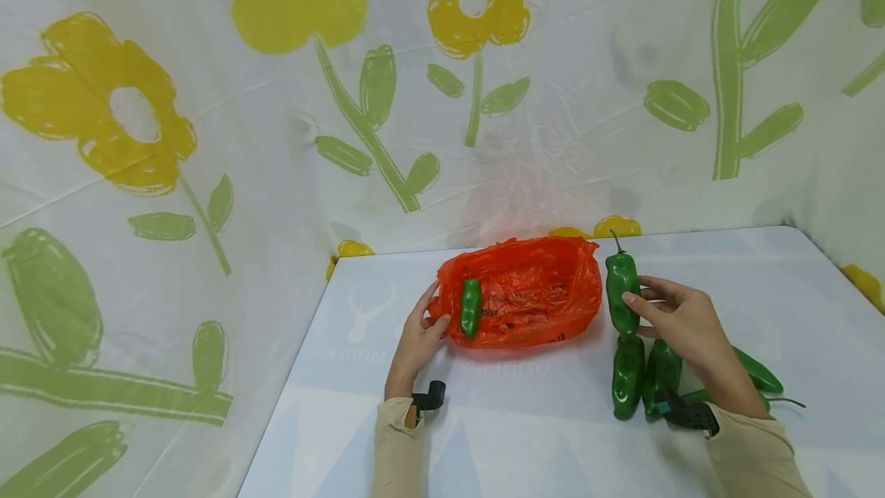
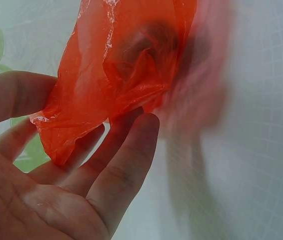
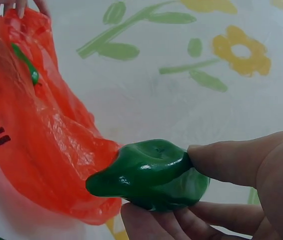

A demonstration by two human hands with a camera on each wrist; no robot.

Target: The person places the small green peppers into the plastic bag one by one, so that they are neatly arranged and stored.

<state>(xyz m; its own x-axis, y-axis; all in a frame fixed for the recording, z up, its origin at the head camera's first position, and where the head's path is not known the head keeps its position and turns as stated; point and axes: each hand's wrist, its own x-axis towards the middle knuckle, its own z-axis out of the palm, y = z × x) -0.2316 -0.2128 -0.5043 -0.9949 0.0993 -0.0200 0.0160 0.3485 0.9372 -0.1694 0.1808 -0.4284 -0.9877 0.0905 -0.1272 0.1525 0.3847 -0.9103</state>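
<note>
Between the thumb and fingers of our right hand (image 1: pixel 681 321) we pinch a pepper (image 1: pixel 623 294), probably light, firm and slick, best held mid-body; our left hand (image 1: pixel 417 340) pinches the flimsy bag's (image 1: pixel 532 336) edge.

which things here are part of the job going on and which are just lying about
Part of the job, it seems:
- red bag, held by the left hand
- held pepper, in the right hand
- bagged pepper
- loose peppers, probably

Just around:
- table
- flowered sheet
- black wrist devices
</note>
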